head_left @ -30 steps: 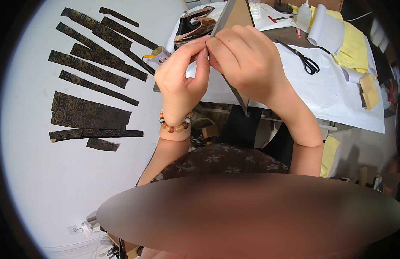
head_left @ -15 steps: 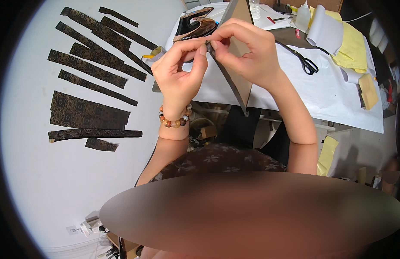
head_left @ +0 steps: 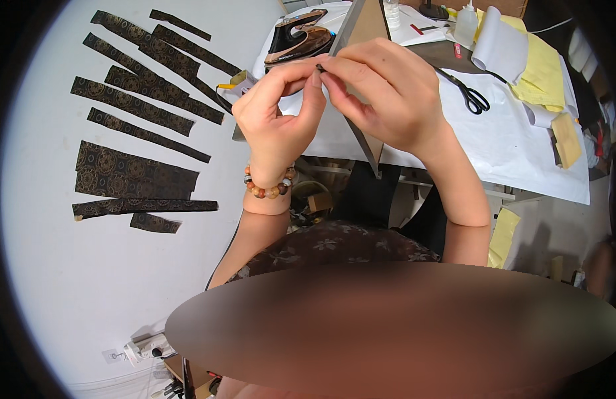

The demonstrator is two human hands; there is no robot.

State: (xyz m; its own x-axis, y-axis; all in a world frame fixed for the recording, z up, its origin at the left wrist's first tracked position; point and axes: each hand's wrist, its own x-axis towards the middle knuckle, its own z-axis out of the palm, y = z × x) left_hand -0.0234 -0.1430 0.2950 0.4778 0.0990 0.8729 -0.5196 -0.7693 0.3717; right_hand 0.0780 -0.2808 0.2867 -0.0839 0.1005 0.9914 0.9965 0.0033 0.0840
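My left hand (head_left: 278, 126), with a bead bracelet (head_left: 270, 191) at its wrist, pinches a small dark piece (head_left: 320, 68) between thumb and forefinger; it looks like fabric, but most of it is hidden. My right hand (head_left: 394, 93) has its thumb and forefinger closed at the same piece, fingertips almost meeting the left ones. Just behind both hands, a thin beige board (head_left: 366, 50) with a grey edge stands on its side, its lower corner reaching past the table's near edge. Part of the board is covered by my right hand.
Dark patterned fabric strips (head_left: 138, 166) hang on the white wall at left. On the white-covered table (head_left: 514, 159) are an iron (head_left: 301, 43), black scissors (head_left: 474, 100), a squeeze bottle (head_left: 465, 26), yellow paper (head_left: 539, 73) and a tan block (head_left: 566, 141).
My right hand has shifted slightly right and down and turned, its fingers more drawn together. The left hand stays nearly in place. The board has moved a little.
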